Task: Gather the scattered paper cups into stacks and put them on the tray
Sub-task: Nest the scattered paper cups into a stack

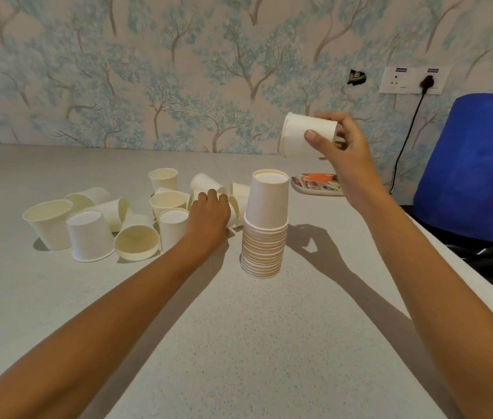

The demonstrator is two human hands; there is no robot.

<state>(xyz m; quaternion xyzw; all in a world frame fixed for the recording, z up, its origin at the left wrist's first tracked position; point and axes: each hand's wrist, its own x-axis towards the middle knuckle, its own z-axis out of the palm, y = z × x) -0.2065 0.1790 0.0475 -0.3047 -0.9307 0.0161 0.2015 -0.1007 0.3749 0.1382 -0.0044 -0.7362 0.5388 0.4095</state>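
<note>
While my right hand (338, 149) holds a single cup (305, 136) in the air, above and just right of the stack (264, 231), I see its thumb and fingers pinching the cup's sides. The cup is tipped, with its wide mouth facing left. The stack is plain white paper, turned upside down with a flat base on top and many rolled rims crowded together lower down. It stands on the grey speckled table (239, 343).

Just left of the stack, my left hand (209, 211) lies knuckles-up with its fingers curled over a lying cup (206, 187). The back of the hand hides its thumb and fingertips. Further left of the stack sit the loose cups (88, 234): some upright, some upside down, some on their sides, and several touching.

Behind the stack and to its right lies the tray (317, 184). It is patterned with orange, and my right wrist cuts off its far end, so I cannot make out the design. I cannot count the rims in the stack. The cups behind my left hand are partly covered.
</note>
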